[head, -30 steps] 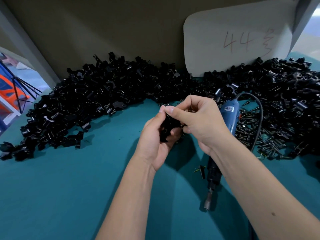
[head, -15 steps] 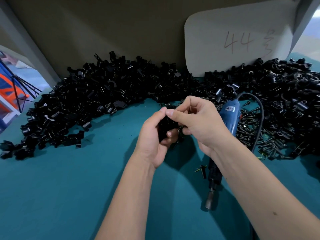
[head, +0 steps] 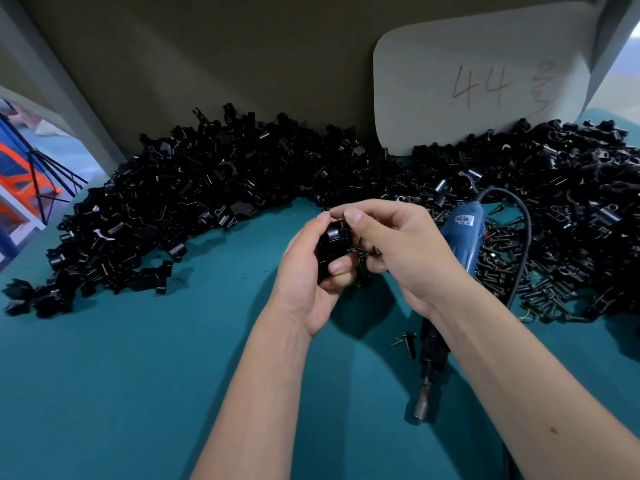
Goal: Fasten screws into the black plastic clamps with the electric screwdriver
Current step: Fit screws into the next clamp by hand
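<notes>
My left hand (head: 308,271) grips a black plastic clamp (head: 334,242) above the teal table, fingers curled round it. My right hand (head: 398,247) is against the clamp's top, thumb and forefinger pinching a small screw (head: 343,220) at the clamp, with several more screws held in its curled fingers. The blue electric screwdriver (head: 460,244) lies on the table under my right forearm, its bit end (head: 420,407) pointing toward me and its black cord looping to the right. Neither hand touches it.
A long heap of black clamps (head: 194,199) runs along the back wall and round to the right (head: 581,188). Loose dark screws (head: 519,271) are piled right of the screwdriver, and two lie by it (head: 407,342). A white card marked 44 (head: 481,71) leans on the wall.
Both hands stay together at the clamp; the right thumb and forefinger have shifted slightly at its top. The screwdriver has not moved.
</notes>
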Demonstrator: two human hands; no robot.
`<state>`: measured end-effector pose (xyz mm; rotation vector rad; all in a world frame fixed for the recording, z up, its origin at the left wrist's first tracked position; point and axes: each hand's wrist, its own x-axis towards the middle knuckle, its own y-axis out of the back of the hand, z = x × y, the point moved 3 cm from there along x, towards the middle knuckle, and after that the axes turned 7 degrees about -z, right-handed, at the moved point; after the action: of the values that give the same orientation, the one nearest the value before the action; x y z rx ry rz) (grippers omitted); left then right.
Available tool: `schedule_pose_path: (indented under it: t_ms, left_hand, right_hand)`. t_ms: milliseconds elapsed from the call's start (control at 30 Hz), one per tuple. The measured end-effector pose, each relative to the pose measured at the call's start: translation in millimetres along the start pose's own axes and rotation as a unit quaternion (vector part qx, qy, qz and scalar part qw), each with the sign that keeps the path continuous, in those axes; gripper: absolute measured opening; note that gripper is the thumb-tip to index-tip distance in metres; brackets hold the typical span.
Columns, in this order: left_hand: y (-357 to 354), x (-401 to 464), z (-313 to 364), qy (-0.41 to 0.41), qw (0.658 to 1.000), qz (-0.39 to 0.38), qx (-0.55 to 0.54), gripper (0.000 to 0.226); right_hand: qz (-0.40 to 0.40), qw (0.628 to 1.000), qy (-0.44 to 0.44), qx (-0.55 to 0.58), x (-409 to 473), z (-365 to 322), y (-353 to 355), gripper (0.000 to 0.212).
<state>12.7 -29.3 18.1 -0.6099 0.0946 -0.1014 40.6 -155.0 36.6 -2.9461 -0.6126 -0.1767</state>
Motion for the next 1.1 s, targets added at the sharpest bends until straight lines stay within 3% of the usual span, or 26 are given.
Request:
schedule_pose_path:
  t_ms: [167,300,367,400,467,500,533,767,933,1100]
  left_hand:
    - [2,0,-1,-0.005,1.0,0.007,0.01,0.026]
    - [1,2,-3,-0.015,0.999,0.02,0.027,0.019]
    - [1,4,-3,-0.05,0.995,0.067,0.063,0.016]
    - [3,5,-2,-0.084,0.982,0.108,0.132,0.017]
    - [8,4,0,-0.161,0.9,0.187,0.36,0.019]
    - [7,3,-1,-0.182,0.859,0.194,0.438,0.019]
    - [6,2,-3,-0.195,0.839,0.186,0.473,0.019]
    - [1,2,-2,-0.269,0.819,0.155,0.483,0.023]
    - [3,0,1,-0.279,0.803,0.149,0.505,0.015]
    - [3,0,3,-0.268,0.808,0.125,0.509,0.02]
  right_hand:
    - [0.018,1.0,-0.004,-0.007,2,0,2,0.012]
    - [0.033,0.999,-0.001,-0.031,2,2,3,0.029]
    - [0.047,0.998,0.007,-0.045,3,0,2,0.037]
    - [0.06,0.995,0.022,-0.073,4,-1,3,0.037]
    - [0.064,0.984,0.061,-0.157,5,-5,4,0.022]
    - [0.05,0.979,0.067,-0.185,5,-5,3,0.015]
    - [0.033,0.977,0.061,-0.202,5,-4,3,0.013]
    - [0.037,0.974,0.059,-0.214,4,-3,7,0.01]
    - [-0.019,0.978,0.053,-0.202,2,-6,11,0.014]
    - [-0.075,0.911,0.067,-0.399,4,-6,6,0.019]
